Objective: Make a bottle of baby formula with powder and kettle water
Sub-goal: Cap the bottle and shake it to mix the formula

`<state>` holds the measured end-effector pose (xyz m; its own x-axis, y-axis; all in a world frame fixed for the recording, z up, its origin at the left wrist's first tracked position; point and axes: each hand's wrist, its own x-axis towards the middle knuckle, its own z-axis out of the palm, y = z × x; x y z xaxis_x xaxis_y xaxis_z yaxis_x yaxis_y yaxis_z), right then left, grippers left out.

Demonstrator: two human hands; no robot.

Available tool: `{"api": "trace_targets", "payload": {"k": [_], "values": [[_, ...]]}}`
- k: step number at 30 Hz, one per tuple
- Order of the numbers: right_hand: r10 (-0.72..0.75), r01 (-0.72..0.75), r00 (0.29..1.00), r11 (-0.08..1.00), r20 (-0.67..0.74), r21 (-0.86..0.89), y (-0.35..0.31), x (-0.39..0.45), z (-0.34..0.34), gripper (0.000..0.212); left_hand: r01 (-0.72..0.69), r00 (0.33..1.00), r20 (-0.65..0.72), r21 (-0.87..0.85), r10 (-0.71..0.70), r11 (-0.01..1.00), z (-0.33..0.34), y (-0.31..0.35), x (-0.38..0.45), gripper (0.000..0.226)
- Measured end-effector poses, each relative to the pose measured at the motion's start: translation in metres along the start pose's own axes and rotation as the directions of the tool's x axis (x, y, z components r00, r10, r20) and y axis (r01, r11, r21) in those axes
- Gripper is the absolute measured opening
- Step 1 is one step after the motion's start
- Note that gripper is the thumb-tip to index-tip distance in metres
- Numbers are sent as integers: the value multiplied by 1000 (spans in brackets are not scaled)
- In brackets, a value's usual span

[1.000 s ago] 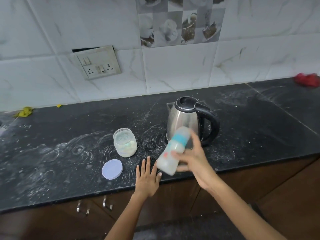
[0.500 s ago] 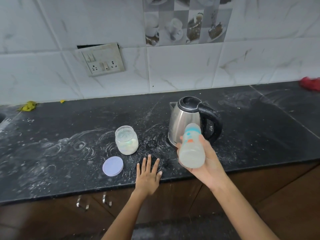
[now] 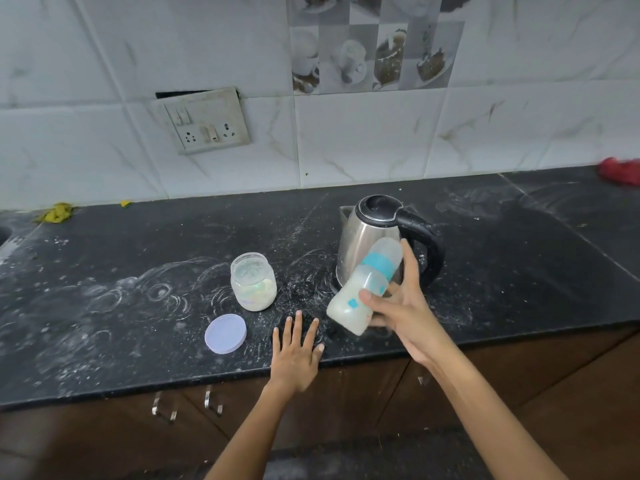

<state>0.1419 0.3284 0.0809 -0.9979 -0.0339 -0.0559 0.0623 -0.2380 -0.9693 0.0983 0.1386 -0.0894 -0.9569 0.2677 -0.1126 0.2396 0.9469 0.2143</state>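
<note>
My right hand (image 3: 398,308) grips a capped baby bottle (image 3: 363,287) with a teal ring and milky liquid inside, tilted with its cap up to the right, held above the counter in front of the steel kettle (image 3: 372,237). My left hand (image 3: 294,351) rests flat with spread fingers on the black counter (image 3: 138,258) near its front edge. An open glass jar of white powder (image 3: 253,281) stands left of the kettle. Its pale lilac lid (image 3: 225,333) lies flat in front of it.
White powder is smeared over the counter. A wall socket plate (image 3: 204,121) sits on the tiled wall. Yellow scraps (image 3: 55,213) lie at the back left, a red cloth (image 3: 620,171) at the far right. Cabinet handles (image 3: 211,403) are below the counter edge.
The bottle in my right hand went from tilted to upright and is tilted again, swinging back and forth. My left hand stays flat on the counter.
</note>
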Motion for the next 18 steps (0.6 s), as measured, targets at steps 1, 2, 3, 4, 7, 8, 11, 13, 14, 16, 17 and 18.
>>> {"api": "trace_targets", "payload": {"k": [1, 2, 3, 4, 7, 8, 11, 13, 14, 16, 17, 18], "values": [[-25, 32, 997, 995, -76, 92, 2, 2, 4, 103, 10, 1000, 12, 12, -10, 1000, -2, 0, 0, 116], [-26, 44, 992, 988, -123, 147, 7, 2, 8, 98, 16, 1000, 18, 7, -17, 1000, -3, 0, 0, 112], [-14, 32, 993, 988, -121, 150, 13, 0, 12, 95, 7, 1000, 18, 7, -8, 1000, -5, 1, 0, 102], [9, -2, 998, 994, -64, 105, 22, -3, 15, 94, 0, 1000, -3, 47, 0, 999, -6, 1, -1, 85], [48, -50, 998, 998, 36, 44, 32, -8, 18, 94, -30, 999, 38, 97, 27, 995, 2, -1, 1, 56], [17, -12, 999, 993, -42, 114, 30, -4, 16, 91, -29, 999, 24, 106, 27, 994, 5, -1, 1, 53], [-19, 63, 982, 971, -186, 232, 25, 5, 12, 85, -19, 999, -29, 130, 22, 991, 7, -1, 1, 60], [26, -21, 999, 995, -45, 97, 34, 1, 15, 87, -21, 997, -72, 166, 33, 986, 13, -4, 0, 53], [46, -47, 999, 998, 18, 48, 37, -3, 18, 90, -22, 998, -51, 157, 30, 987, 15, -4, 1, 60], [-17, 20, 999, 996, -37, 90, 39, 0, 18, 90, -1, 995, -95, 158, 16, 987, 17, -6, 4, 52], [-56, 77, 989, 984, -134, 161, 36, 4, 15, 88, 11, 997, -81, 141, 1, 990, 15, -5, 3, 52], [-63, 104, 979, 972, -194, 209, 33, 8, 13, 87, 15, 999, -39, 125, -10, 992, 14, -3, 5, 57]]}}
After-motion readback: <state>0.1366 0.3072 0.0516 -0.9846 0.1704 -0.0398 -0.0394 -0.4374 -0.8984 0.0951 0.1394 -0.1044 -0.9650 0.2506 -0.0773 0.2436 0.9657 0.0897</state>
